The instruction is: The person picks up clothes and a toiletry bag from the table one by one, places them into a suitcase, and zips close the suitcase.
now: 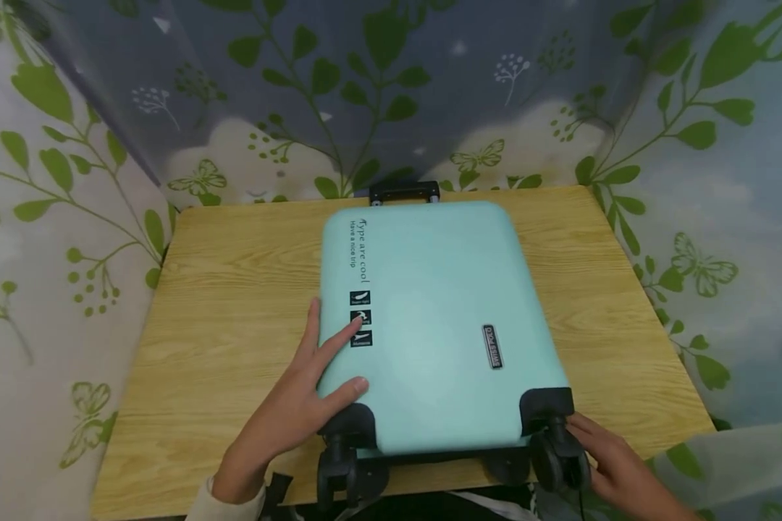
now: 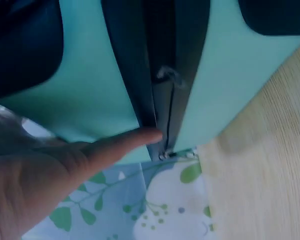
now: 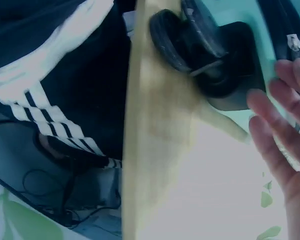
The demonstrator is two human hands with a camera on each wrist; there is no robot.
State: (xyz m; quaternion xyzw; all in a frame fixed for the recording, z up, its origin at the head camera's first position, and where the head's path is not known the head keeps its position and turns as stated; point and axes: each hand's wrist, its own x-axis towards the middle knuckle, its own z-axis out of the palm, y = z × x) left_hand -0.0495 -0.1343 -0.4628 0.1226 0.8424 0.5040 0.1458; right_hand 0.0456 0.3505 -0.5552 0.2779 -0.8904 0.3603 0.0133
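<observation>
A mint-green hard suitcase (image 1: 430,304) lies flat on the wooden table, its wheels toward me. My left hand (image 1: 300,398) rests with fingers spread on its left edge, the fingertips on the printed front. In the left wrist view one finger (image 2: 125,142) reaches along the suitcase's side to the dark zipper band (image 2: 165,110). My right hand (image 1: 609,463) is at the lower right side, behind the black corner wheel (image 1: 554,456). The right wrist view has its fingers loosely bent beside the zipper pull (image 3: 294,42), gripping nothing visible.
A black handle (image 1: 404,191) sticks out at the suitcase's far end. The wooden table (image 1: 228,289) extends to both sides, with leaf-patterned curtains (image 1: 378,94) around it. My dark trousers (image 3: 85,95) and some cables (image 3: 65,200) are below the near table edge.
</observation>
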